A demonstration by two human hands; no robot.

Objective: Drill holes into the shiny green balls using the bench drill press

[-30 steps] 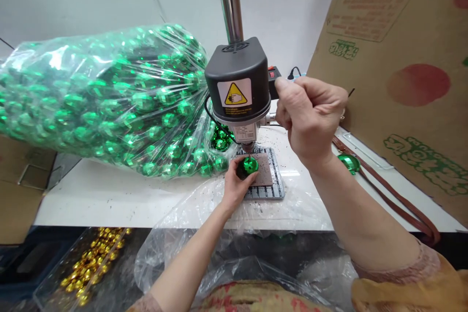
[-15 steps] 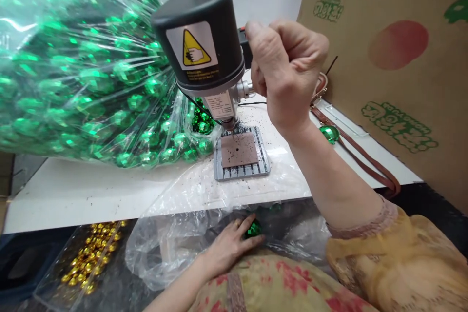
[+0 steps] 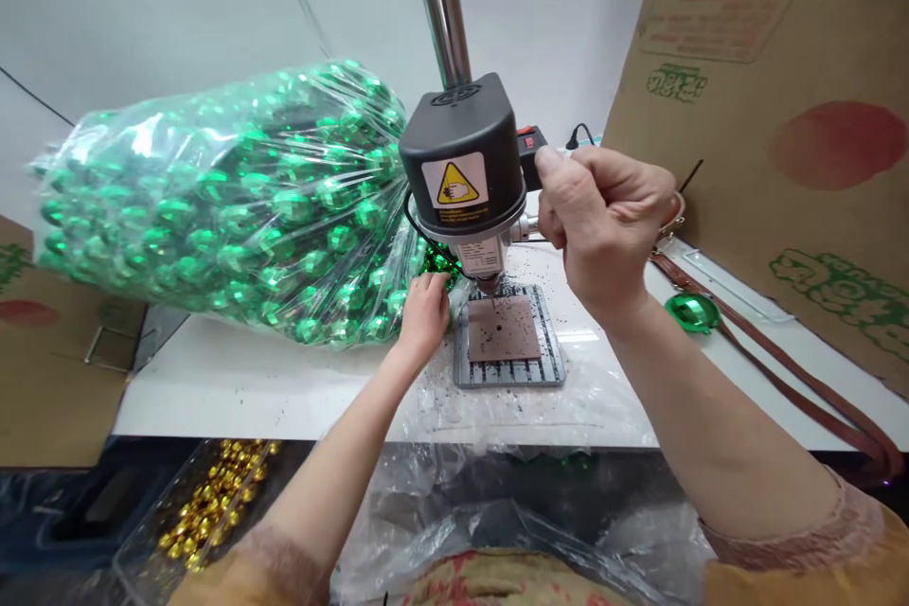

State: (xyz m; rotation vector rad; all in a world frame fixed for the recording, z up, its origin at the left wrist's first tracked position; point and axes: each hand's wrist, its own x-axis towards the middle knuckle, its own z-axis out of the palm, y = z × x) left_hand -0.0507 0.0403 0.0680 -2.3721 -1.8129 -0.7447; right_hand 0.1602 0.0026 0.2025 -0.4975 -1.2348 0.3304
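My right hand (image 3: 611,222) is a closed fist on the feed handle at the right side of a small black bench drill press (image 3: 458,147). The fist covers most of that handle. Under the drill chuck, a brown square pad (image 3: 504,329) with one dark hole lies on the slotted metal base (image 3: 550,369). My left hand (image 3: 426,308) reaches to the mouth of a clear plastic bag (image 3: 220,208) full of shiny green faceted balls, just left of the base. Its fingers bend over loose green balls (image 3: 438,258), with the fingertips hidden.
Dark shavings dot the white table (image 3: 284,388). On the right lie a green ball (image 3: 692,312) and a brown strap (image 3: 781,369) beside a big cardboard box (image 3: 802,208). Below the table edge are gold balls (image 3: 220,492) in a clear bag and crumpled plastic (image 3: 398,511).
My left hand has moved from my lap, where it was at a green ball, up to the bag's mouth. My right hand stays on the handle. The camera view has shifted.
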